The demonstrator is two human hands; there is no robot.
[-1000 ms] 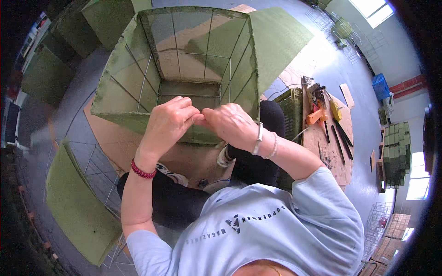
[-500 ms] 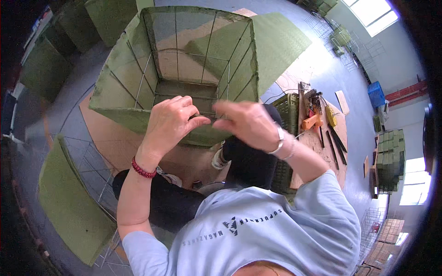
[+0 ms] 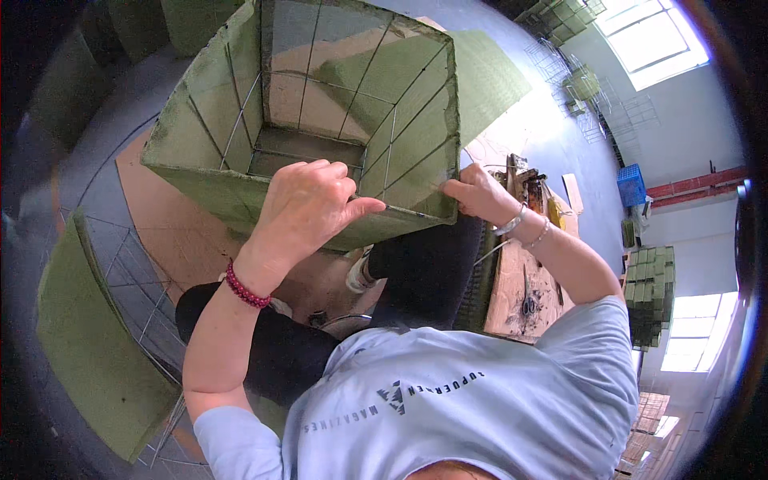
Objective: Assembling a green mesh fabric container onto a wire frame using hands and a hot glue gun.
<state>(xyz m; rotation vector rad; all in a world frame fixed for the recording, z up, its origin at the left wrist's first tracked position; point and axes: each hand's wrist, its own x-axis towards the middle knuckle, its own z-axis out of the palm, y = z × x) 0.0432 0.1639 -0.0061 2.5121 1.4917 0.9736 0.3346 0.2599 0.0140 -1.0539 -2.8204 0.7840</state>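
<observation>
Green fabric is covering a wire-framed box (image 3: 202, 132), which is standing in front of the person's knees above a sheet of brown cardboard (image 3: 150, 196), its open side facing up toward the person. The left hand (image 3: 310, 204) is closing over the near rim, its fingers curling and its thumb lying along the edge toward the right. The right hand (image 3: 482, 196) is narrowing to a pinch at the near right corner, thumb and forefinger meeting at the rim; whether either hand is also hiding something small, I cannot tell. Thin wires (image 3: 390, 146) are running along the inside of the walls, so the box is probably feeling light for its bulk, stiff along the wires and softer across the fabric between them. The cloth is looking matt and rough, so it is unlikely to be slippery, though its ragged edges could be fraying under a hard tug. The rim and corners are offering the surest hold, since the middle of a panel would probably be giving under the fingers. To the right, scissors (image 3: 528, 306) are lying on a low worktop (image 3: 504, 300).
</observation>
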